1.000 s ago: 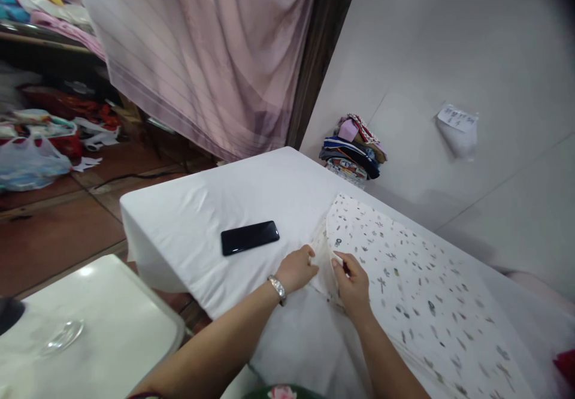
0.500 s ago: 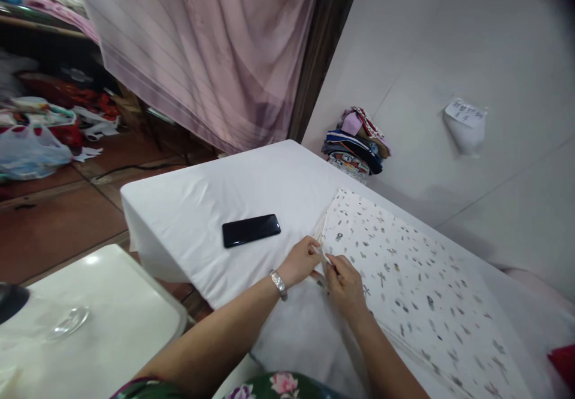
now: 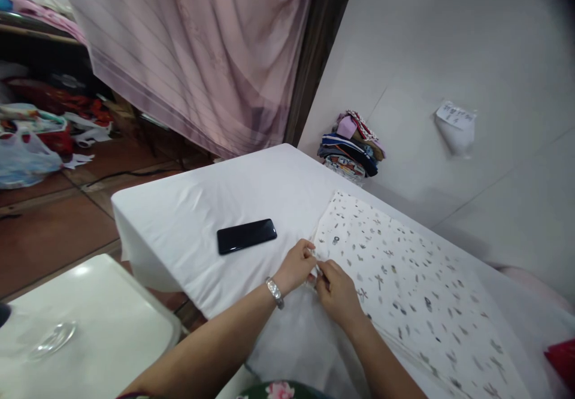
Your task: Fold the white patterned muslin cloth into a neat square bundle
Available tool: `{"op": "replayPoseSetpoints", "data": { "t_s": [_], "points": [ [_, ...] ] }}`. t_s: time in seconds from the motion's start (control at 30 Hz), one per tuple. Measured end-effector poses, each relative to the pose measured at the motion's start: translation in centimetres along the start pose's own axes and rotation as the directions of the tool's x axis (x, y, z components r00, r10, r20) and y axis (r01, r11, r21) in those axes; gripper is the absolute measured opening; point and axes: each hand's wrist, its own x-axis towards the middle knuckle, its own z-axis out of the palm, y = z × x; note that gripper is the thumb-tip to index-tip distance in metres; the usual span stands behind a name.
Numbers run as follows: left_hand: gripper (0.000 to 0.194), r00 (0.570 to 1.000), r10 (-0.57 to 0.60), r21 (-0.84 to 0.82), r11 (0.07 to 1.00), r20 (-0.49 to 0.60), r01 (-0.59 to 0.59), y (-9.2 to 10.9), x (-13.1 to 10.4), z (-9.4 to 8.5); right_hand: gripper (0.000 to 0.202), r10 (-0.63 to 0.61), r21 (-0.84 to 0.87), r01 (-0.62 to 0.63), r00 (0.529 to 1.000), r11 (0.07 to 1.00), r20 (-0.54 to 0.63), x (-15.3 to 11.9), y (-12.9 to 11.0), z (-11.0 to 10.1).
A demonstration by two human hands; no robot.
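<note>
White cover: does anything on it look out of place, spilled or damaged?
No spill or damage stands out. The white cover is lightly wrinkled near the black phone, a minor unevenness. The phone lies flat, apart from the printed cloth. The left hand and right hand pinch that cloth's edge, partly hiding it.

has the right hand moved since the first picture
Yes, slightly leftward: the right hand is now nearer the phone, which lies in the same spot on the table.
</note>
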Motion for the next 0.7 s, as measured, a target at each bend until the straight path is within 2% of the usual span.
{"op": "replayPoseSetpoints", "data": {
  "t_s": [0.2,0.3,0.4,0.5,0.6,0.67,0.7],
  "points": [
    [0.022,1.000,-0.002,0.028,1.000,0.017,0.001,-0.5,0.3,-0.1,0.022,0.003,0.147,-0.002,1.000,0.989,-0.003,-0.2,0.0,0.1],
    [0.027,1.000,-0.028,0.105,0.994,0.000,0.028,-0.4,0.4,-0.3,0.025,0.040,0.255,-0.029,0.999,0.967,-0.037,0.2,1.5,0.0],
    [0.033,1.000,-0.026,0.264,0.964,-0.012,0.028,-0.4,0.4,-0.6,0.032,0.125,0.135,-0.112,0.988,0.985,-0.091,-0.2,5.4,-1.3],
    [0.039,1.000,0.019,0.465,0.885,-0.021,-0.007,-0.6,0.4,-1.0,0.043,0.261,-0.182,-0.252,0.965,0.950,0.027,-3.0,11.3,-3.8],
    [0.043,0.997,0.070,0.609,0.792,-0.016,-0.046,-0.7,0.3,-1.0,0.051,0.452,-0.396,-0.410,0.892,0.822,0.015,-7.6,17.1,-6.6],
    [0.045,0.995,0.100,0.662,0.746,-0.003,-0.073,-0.8,0.1,-0.9,0.053,0.560,-0.457,-0.519,0.827,0.722,-0.053,-10.0,19.4,-7.9],
    [0.046,0.994,0.111,0.681,0.727,0.009,-0.087,-0.9,0.1,-0.8,0.054,0.585,-0.465,-0.548,0.807,0.696,-0.076,-10.6,19.8,-8.1]
  ]
}}
